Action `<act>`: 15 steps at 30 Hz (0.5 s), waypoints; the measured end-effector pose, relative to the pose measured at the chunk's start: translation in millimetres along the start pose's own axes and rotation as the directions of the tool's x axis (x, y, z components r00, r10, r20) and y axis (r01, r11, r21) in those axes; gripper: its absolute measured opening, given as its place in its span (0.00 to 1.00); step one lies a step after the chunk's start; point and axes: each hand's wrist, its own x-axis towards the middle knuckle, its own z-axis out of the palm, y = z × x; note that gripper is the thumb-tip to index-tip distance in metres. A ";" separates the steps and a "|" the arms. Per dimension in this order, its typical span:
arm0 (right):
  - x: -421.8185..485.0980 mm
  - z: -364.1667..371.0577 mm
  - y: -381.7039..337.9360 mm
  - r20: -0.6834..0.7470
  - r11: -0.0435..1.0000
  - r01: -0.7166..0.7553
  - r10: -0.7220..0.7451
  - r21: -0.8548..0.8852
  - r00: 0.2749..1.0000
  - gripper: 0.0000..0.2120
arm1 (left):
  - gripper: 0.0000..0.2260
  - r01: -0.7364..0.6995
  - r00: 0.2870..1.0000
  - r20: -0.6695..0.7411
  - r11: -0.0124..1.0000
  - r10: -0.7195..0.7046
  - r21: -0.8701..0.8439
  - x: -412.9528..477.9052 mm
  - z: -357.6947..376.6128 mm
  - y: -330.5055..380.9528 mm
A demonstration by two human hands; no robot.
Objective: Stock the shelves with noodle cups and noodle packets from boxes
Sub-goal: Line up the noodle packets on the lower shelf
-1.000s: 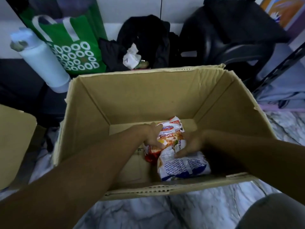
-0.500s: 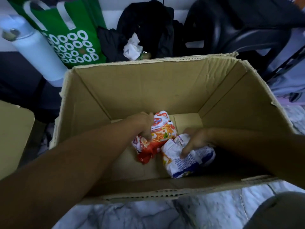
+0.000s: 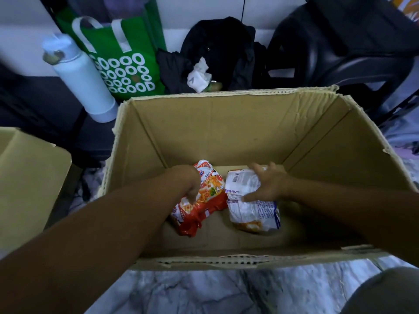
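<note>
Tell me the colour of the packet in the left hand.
The packet is red and orange with white patches; head view.

Marbled floor (image 3: 204,291), white wall (image 3: 204,10), black chair (image 3: 340,53), dim light

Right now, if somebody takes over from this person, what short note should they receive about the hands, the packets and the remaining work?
Left hand grips the red noodle packet; right hand grips the white noodle packet.
Both packets are side by side, low inside the open cardboard box. No other packets or cups show in it.
Done: both packets are in hand.
Left: lift them out and shelve them; no shelf is in view.
</note>
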 end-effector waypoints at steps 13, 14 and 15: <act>7.9 -24.3 2.2 -0.041 0.972 0.081 -0.074 0.223 0.996 0.18 | 0.46 -0.017 0.998 0.056 1.000 0.018 -0.015 16.8 0.4 -2.6; 2.0 -26.2 4.1 0.012 0.963 0.149 -0.156 0.226 0.988 0.19 | 0.47 -0.013 0.997 0.071 1.000 0.013 0.000 19.2 1.0 -2.6; -3.5 -28.3 7.1 0.107 0.964 0.231 -0.246 0.134 0.963 0.27 | 0.47 -0.012 0.996 0.085 1.000 0.011 0.011 21.3 1.7 -2.1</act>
